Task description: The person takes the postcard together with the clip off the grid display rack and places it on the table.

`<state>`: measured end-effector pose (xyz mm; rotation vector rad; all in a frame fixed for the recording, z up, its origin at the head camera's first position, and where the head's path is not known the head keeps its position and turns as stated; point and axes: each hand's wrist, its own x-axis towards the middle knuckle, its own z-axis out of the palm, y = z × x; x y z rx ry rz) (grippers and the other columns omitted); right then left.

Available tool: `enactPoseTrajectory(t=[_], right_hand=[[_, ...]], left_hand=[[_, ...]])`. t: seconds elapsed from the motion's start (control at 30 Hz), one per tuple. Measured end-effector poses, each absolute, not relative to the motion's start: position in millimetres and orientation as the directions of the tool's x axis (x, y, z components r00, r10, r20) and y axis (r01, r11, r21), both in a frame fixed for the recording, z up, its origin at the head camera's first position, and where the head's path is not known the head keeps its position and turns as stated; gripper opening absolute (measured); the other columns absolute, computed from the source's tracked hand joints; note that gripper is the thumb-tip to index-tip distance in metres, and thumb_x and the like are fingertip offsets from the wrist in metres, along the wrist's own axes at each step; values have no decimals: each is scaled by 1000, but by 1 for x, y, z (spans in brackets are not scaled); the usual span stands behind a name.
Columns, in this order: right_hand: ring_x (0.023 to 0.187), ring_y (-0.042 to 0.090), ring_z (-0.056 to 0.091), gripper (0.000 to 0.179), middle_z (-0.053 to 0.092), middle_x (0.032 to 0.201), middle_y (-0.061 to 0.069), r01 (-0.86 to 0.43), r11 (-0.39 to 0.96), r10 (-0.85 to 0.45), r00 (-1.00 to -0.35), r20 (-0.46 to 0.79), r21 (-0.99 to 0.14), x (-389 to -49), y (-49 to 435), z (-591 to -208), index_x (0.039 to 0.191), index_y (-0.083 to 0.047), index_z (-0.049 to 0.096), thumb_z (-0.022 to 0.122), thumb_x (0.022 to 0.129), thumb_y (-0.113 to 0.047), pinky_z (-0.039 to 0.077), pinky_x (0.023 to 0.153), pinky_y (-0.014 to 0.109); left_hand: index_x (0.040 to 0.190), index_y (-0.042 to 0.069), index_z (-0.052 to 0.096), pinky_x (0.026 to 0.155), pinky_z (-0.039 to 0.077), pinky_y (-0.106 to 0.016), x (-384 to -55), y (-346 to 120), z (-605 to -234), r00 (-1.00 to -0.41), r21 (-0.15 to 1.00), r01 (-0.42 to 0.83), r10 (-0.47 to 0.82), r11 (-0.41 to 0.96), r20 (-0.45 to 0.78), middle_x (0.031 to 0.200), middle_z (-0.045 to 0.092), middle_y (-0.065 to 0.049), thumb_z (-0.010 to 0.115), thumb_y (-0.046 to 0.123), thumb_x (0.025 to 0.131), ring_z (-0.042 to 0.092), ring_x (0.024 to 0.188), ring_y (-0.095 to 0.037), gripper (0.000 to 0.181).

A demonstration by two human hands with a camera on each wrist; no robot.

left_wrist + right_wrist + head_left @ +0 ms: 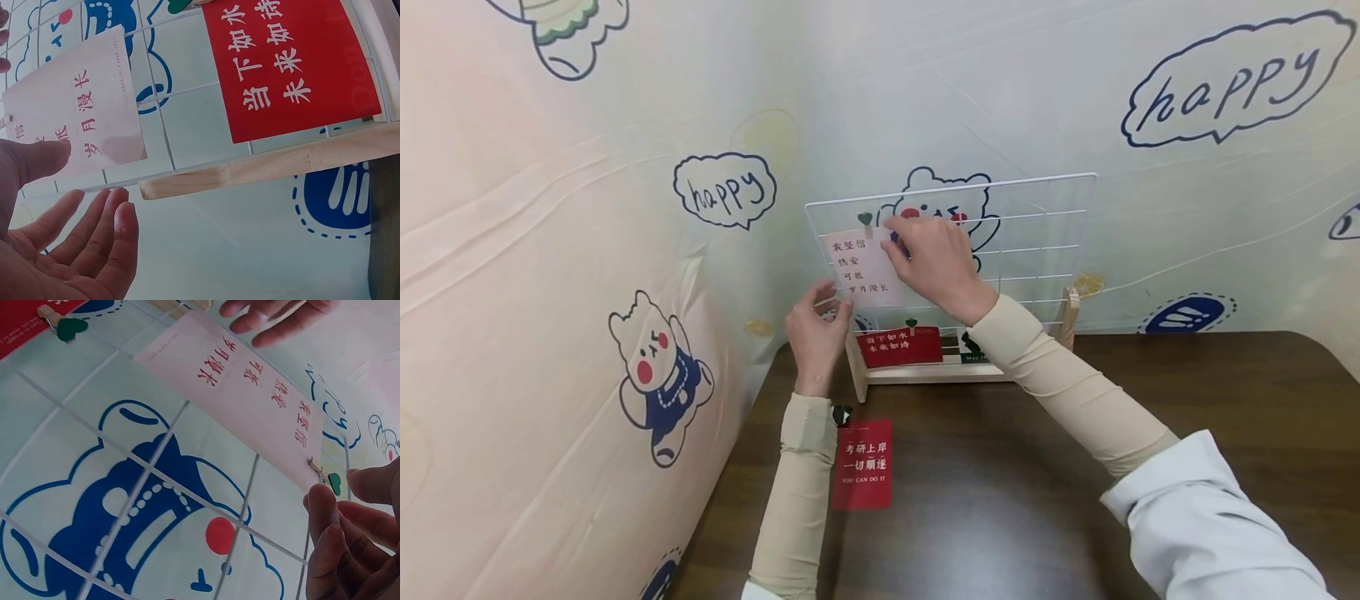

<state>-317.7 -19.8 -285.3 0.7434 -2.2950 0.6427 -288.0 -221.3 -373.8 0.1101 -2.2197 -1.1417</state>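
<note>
A pale pink card (868, 268) with handwritten-style characters hangs on a white wire grid (1037, 248), clipped at its top edge by a small wooden clothespin with a green heart (865, 219). My right hand (938, 260) is beside the card's upper right, fingers bent and parted. In the right wrist view, its fingertips are close to the green-heart clothespin (334, 483), with nothing gripped between them. Around the card's lower left edge is my left hand (818, 333). Its thumb overlaps the card's front in the left wrist view, and its relaxed fingers (94, 231) spread past the edge.
Lower on the grid hangs a red card (901, 348) under another green-heart clip (912, 323), beside a dark green card (972, 348). A wooden base (940, 377) supports the grid. Another red card (863, 467) lies on the brown table (1000, 500), a dark clip (842, 415) at its top.
</note>
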Motion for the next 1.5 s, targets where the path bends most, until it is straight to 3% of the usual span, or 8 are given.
enactPoseTrajectory(t=[0.23,0.37,0.83,1.27,1.5], right_hand=[[72,26,74,28,80,88,10,-650,723,-331,-624,708,-235,-321,-24,-276,120,-11,75,64,104,-30,53,54,32],[72,25,73,32,80,88,10,-652,722,-335,-622,708,-231,-323,-26,-272,127,-11,73,63,104,-30,52,53,31],[55,22,61,31,72,71,7,-646,737,-334,-604,724,-199,-329,-34,-264,129,-13,73,63,104,-27,30,45,26],[53,20,57,34,69,68,7,-614,767,-365,-656,661,-185,-333,-39,-265,134,-11,70,60,106,-27,30,45,25],[54,19,59,31,68,69,6,-595,778,-360,-684,634,-200,-341,-44,-266,128,-12,72,55,108,-28,32,46,24]], left_hand=[[132,8,70,91,63,-45,-289,-222,-375,-798,759,189,-353,623,489,126,75,-15,79,25,94,78,108,-32,42],[131,8,70,91,63,-45,-290,-222,-375,-797,764,187,-359,618,486,121,77,-16,79,24,94,78,105,-32,42],[124,8,72,90,64,-43,-293,-225,-375,-797,781,186,-374,597,475,116,77,-15,79,23,94,79,102,-30,34],[123,7,72,88,64,-40,-297,-221,-377,-809,793,214,-352,570,471,112,78,-16,78,19,94,79,99,-30,33],[123,7,72,87,65,-40,-299,-219,-378,-803,781,222,-345,583,486,110,78,-16,78,19,94,79,97,-29,32]])
